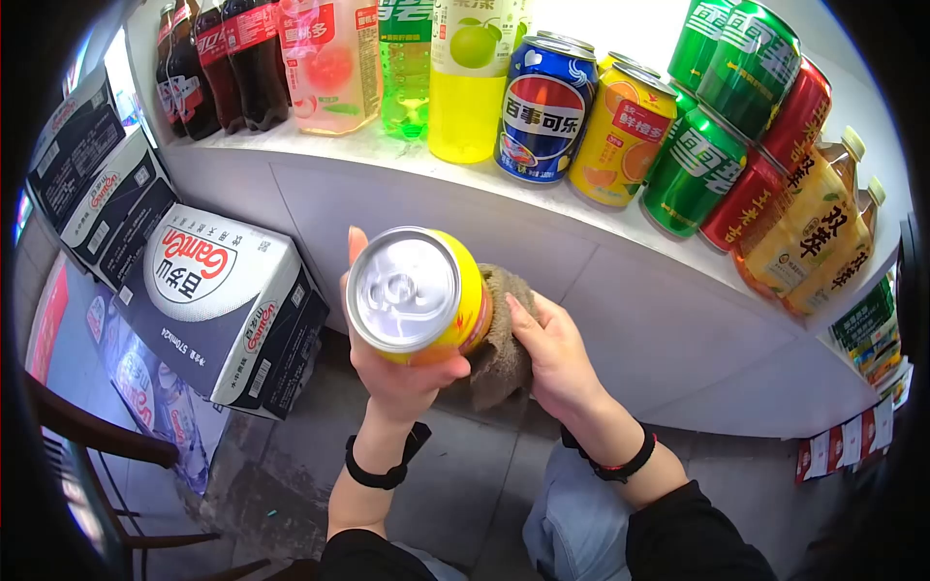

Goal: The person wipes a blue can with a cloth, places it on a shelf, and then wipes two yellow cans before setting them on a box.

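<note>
A yellow drink can [473, 290] with a silver top is gripped in my left hand [399, 380], its lid tilted toward me. My right hand [557, 358] pinches a brown cloth [504, 363] and presses it against the can's right side. Part of the can's side is hidden behind the cloth and my fingers. Beyond my hands, a blue cola can [545, 111] and a yellow orange-drink can [620, 140] stand on the white shelf [407, 160].
Dark cola bottles [254, 68], a pink bottle [329, 73] and a yellow-green bottle [465, 107] line the shelf. Stacked green cans [696, 169], red cans [746, 198] and amber bottles [799, 232] stand at right. Water cartons [218, 300] and a wooden chair [102, 426] are at left.
</note>
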A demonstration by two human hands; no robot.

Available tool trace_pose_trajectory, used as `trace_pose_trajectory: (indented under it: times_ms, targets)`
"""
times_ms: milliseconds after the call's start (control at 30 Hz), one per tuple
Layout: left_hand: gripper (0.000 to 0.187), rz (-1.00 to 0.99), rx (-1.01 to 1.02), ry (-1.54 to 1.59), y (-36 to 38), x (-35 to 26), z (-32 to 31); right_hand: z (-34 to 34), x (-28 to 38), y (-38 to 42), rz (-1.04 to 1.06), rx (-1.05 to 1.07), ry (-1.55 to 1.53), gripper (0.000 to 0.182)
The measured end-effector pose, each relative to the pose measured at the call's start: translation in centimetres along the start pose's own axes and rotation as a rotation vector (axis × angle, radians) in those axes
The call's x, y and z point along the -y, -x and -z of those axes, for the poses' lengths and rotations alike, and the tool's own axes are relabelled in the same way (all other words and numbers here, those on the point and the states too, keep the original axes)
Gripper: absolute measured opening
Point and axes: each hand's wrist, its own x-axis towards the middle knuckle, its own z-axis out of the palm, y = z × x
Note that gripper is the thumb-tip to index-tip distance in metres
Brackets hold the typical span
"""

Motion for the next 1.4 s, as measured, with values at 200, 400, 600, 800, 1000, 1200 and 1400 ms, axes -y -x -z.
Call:
trace_pose_trajectory:
  times_ms: [200, 400, 600, 800, 1000, 1200, 1400]
  targets:
    - [0.103, 0.22, -0.035, 0.38, -0.4, -1.0, -1.2, 0.6, 1.5, 0.1, 0.227, -0.019, 0.308, 0.026]
    - [0.096, 0.331, -0.085, 0.396, 0.1, -1.4, -2.2, -0.4, 0.7, 1.2, 0.584, -0.029, 0.828, 0.04]
    - [0.084, 0.453, 0.001, 0.343, 2.7, 0.1, -2.2, 0.5, 1.2, 1.2, 0.774, 0.137, 0.965, 0.05]
    - [0.09, 0.051, 0.114, 0.01, 2.3, -0.1, -2.2, 1.7, -0.2, 0.6, 0.471, 0.084, 0.515, 0.051]
    - [0.098, -0.119, 0.025, 0.249, 1.4, -0.3, -2.5, 0.7, 0.6, 1.0, -0.093, 0.094, -0.003, 0.047]
    - [0.095, -0.227, 0.088, -0.185, 0.6, -0.7, -2.0, 0.9, 0.9, 0.8, 0.06, 0.025, 0.008, 0.043]
    - [0.095, 0.155, -0.007, 0.196, 2.0, -1.4, -4.0, -0.2, 0.5, 1.7, 0.328, -0.131, 0.294, 0.052]
